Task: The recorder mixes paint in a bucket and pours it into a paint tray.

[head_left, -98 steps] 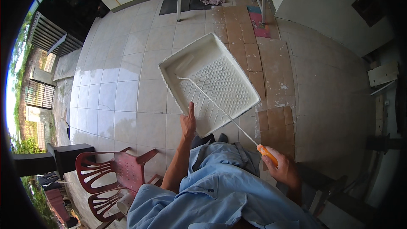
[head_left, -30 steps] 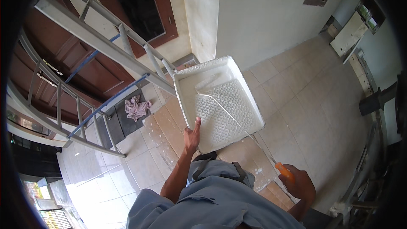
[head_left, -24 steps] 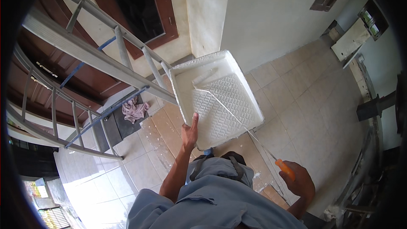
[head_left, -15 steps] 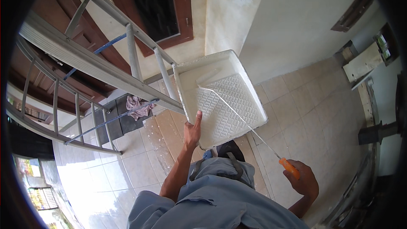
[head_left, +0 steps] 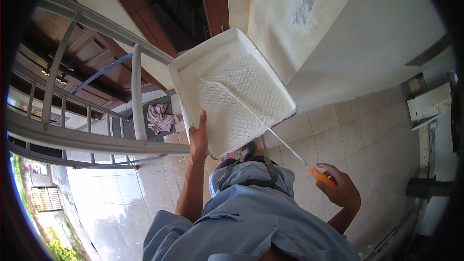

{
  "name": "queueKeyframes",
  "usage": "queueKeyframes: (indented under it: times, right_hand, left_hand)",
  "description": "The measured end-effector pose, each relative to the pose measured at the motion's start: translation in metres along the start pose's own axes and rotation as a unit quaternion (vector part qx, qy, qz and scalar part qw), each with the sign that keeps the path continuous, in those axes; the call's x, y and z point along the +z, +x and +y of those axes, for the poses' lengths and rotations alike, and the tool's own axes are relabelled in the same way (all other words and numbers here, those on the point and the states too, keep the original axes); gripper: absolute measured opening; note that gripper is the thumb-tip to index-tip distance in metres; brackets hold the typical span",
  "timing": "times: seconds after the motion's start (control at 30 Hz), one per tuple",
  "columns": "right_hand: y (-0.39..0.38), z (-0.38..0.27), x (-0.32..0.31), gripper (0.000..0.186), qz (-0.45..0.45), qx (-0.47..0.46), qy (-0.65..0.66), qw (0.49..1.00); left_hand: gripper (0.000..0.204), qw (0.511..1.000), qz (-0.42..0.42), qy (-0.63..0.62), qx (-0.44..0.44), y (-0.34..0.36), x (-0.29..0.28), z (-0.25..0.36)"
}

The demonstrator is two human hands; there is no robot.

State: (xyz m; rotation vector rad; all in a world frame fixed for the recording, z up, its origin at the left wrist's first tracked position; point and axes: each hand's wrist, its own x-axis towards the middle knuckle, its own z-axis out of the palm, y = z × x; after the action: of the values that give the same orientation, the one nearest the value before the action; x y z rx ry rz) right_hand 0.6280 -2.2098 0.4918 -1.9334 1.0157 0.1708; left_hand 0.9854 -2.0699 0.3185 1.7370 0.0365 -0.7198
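Note:
My left hand (head_left: 198,137) grips the near left edge of a white paint tray (head_left: 263,74), its thumb lying over the rim and its other fingers hidden beneath. The tray is held up, tilted, in front of me, with pale paint in its far end and a raised diamond pattern on its slope. My right hand (head_left: 346,191) is closed round the orange handle of a paint roller (head_left: 260,120). The roller's thin metal rod crosses the tray's near right edge. Its white head rests inside, toward the far left, hard to tell from the paint.
An aluminium ladder (head_left: 138,92) with blue braces stands to the left, close by the tray. Behind it are brown panelled doors (head_left: 96,48). A crumpled pink cloth (head_left: 161,118) lies on a dark mat. A patchy cream wall (head_left: 285,14) rises ahead; tiled floor (head_left: 333,140) extends right.
My view has shifted, showing more of the wall. The tray and my left hand now appear farther left and higher. My right hand sits slightly higher, still holding the roller.

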Motion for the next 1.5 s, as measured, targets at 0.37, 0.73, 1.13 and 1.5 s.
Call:
queueKeyframes:
  times: [0.37, 0.73, 1.13, 1.5]
  right_hand:
    - [0.088, -0.008, -0.037, 0.050, -0.121, -0.040, 0.052, 0.990]
    - [0.100, 0.016, -0.064, 0.086, -0.202, -0.113, 0.209, 0.950]
    - [0.131, -0.008, -0.065, 0.095, -0.202, -0.172, 0.164, 0.950]
    - [0.158, -0.098, -0.052, 0.055, 0.168, -0.338, 0.032, 0.926]
  left_hand:
    - [0.075, 0.991, 0.116, -0.021, 0.063, 0.007, 0.015, 0.082]
    - [0.072, 0.987, 0.132, -0.065, 0.065, 0.010, 0.017, 0.084]
    - [0.065, 0.987, 0.115, -0.064, 0.088, 0.025, 0.011, 0.089]
    - [0.058, 0.996, 0.078, -0.029, 0.025, 0.043, -0.006, 0.086]
